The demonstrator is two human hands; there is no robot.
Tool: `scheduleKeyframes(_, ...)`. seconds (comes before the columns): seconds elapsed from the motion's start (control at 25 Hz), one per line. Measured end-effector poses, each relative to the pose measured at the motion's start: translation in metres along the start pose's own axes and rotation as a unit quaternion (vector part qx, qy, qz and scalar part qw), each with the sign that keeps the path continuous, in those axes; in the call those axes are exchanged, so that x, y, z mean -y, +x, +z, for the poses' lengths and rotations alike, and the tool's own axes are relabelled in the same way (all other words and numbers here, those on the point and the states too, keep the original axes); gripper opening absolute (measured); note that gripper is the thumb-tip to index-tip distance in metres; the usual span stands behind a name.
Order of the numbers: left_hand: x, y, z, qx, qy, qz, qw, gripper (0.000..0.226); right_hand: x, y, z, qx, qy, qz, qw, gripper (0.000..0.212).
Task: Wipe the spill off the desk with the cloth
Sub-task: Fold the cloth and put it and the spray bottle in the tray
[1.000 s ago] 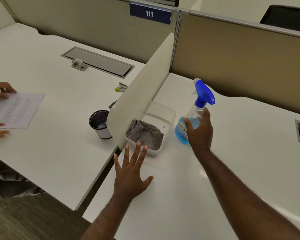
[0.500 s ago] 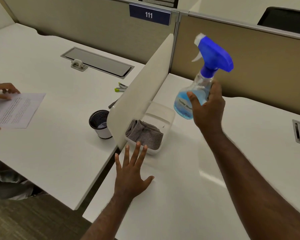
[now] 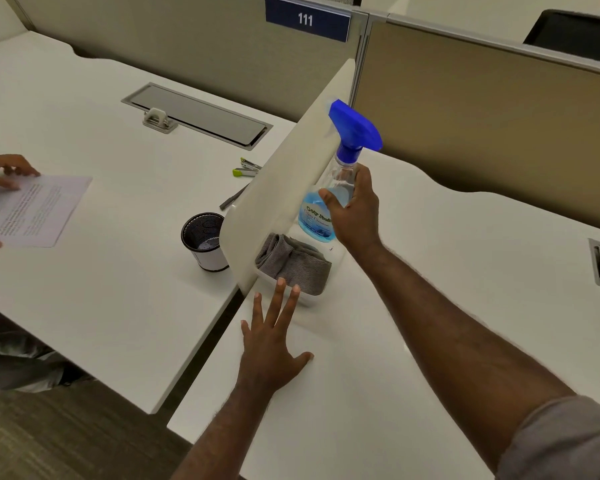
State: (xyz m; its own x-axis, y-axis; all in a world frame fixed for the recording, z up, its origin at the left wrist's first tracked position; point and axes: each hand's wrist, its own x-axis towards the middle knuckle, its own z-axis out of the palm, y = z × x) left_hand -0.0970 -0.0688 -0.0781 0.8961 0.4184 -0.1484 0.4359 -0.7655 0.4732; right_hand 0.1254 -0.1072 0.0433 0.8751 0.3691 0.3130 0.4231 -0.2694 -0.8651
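The cloth (image 3: 293, 266) is lying folded in its tray (image 3: 312, 301) just beyond the open, flat left hand (image 3: 274, 344), while the right hand (image 3: 355, 211) is gripping the spray bottle (image 3: 329, 199) farther off.

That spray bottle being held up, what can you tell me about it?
The spray bottle is clear plastic with a bright blue trigger head on top and pale blue liquid filling its lower part. A printed label runs across the front, too blurred to read fully. It is lifted off the desk, roughly upright, gripped around its middle by the right hand, above the white tray holding a grey cloth.
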Motion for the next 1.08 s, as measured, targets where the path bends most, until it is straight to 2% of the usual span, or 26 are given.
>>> scheduleKeyframes(0.36,0.003,0.003,0.004,0.004,-0.012,-0.003,1.0,0.125,-0.033,0.006,0.02,0.063,-0.046,0.042,0.996,0.052)
scheduleKeyframes(0.64,0.006,0.005,0.007,0.01,-0.017,-0.004,1.0,0.125,-0.048,0.013,0.022,0.073,-0.056,0.05,0.995,0.055)
scheduleKeyframes(0.76,0.005,0.004,0.006,0.006,-0.015,-0.002,1.0,0.125,-0.05,0.016,0.017,0.104,-0.064,0.058,0.991,0.063)
scheduleKeyframes(0.88,0.005,0.005,0.005,0.011,-0.016,-0.005,1.0,0.126,-0.049,0.011,0.007,0.138,-0.063,0.069,0.986,0.083)
scheduleKeyframes(1.0,0.004,0.005,0.004,0.011,-0.011,-0.006,1.0,0.128,-0.045,-0.015,-0.018,0.101,-0.098,0.056,0.988,0.098)
scheduleKeyframes(1.08,0.004,0.003,0.003,0.01,-0.002,-0.002,1.0,0.13,-0.044,-0.049,-0.039,0.089,-0.157,-0.003,0.984,0.1)
